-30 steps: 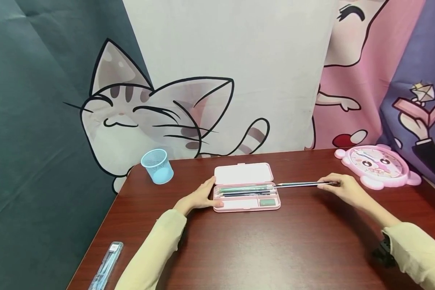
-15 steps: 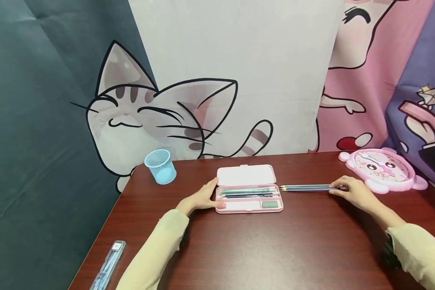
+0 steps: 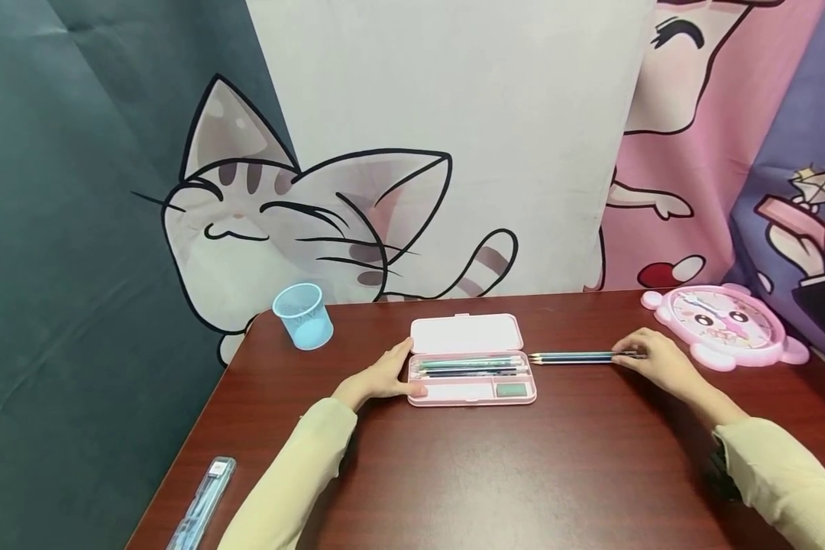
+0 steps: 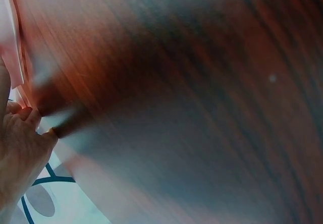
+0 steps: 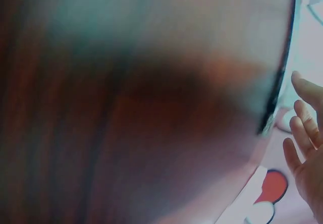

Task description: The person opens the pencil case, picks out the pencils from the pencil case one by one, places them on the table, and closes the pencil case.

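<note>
An opened pink pencil case [image 3: 477,402] lies mid-table in the head view, its lid folded back. Inside are several pencils [image 3: 470,365] in the long compartment and a green eraser [image 3: 511,389] at front right. My left hand [image 3: 380,374] holds the case's left end, thumb over the front corner and fingers along the side. A small bundle of pencils [image 3: 571,357] lies on the table just right of the case, points toward it. At their far ends is my right hand [image 3: 653,359]; in the right wrist view its fingers [image 5: 301,133] are loosely spread beside the dark pencil ends [image 5: 275,100].
A light-blue mesh cup [image 3: 305,317] stands at the back left of the brown table [image 3: 481,481]. A pink animal-shaped clock [image 3: 729,325] lies at the back right, behind my right hand. A clear-blue slim pack [image 3: 202,500] lies near the left edge. Printed cloth hangs behind.
The right hand drew the pencils rightward beside the case and lowered them to the table. It has since moved slightly left along them. The left hand stays on the case.
</note>
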{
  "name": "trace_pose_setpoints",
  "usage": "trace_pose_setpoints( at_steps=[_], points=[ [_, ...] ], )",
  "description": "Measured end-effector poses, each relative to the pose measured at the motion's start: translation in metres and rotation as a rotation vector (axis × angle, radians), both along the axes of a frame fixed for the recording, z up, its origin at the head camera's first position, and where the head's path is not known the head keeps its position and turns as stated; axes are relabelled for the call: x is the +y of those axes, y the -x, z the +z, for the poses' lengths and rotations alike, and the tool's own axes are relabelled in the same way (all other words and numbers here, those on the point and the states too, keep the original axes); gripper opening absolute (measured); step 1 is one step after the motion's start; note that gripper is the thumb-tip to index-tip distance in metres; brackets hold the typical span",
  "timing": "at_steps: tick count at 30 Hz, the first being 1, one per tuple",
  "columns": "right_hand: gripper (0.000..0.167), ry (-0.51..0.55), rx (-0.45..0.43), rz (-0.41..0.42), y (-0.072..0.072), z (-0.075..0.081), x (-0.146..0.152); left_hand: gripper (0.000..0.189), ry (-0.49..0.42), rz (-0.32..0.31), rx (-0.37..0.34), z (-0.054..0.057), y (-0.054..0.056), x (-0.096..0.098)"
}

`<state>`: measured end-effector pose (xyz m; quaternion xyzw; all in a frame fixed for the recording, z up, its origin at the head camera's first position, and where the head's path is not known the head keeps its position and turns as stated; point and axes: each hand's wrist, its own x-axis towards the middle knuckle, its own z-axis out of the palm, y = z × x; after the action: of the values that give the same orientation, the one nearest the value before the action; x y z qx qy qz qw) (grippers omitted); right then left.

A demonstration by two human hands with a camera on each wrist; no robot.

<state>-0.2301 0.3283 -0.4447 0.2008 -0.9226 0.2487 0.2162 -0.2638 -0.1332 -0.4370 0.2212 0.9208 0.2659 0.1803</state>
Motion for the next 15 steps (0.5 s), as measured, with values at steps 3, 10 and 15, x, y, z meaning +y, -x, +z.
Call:
trace_pose_setpoints(
  at_steps=[3,10,15],
  points=[
    [0.015,0.091,-0.021,0.037,0.002,0.005,-0.022,0.103,0.010,0.004,0.000,0.001,0.001,-0.001],
    [0.010,0.120,-0.135,0.163,0.002,0.008,-0.089,0.103,0.006,-0.009,0.017,0.001,0.000,-0.002],
    [0.010,0.138,-0.210,0.289,0.004,0.006,-0.123,0.103,-0.005,-0.011,0.001,0.001,0.000,-0.001]
  ],
)
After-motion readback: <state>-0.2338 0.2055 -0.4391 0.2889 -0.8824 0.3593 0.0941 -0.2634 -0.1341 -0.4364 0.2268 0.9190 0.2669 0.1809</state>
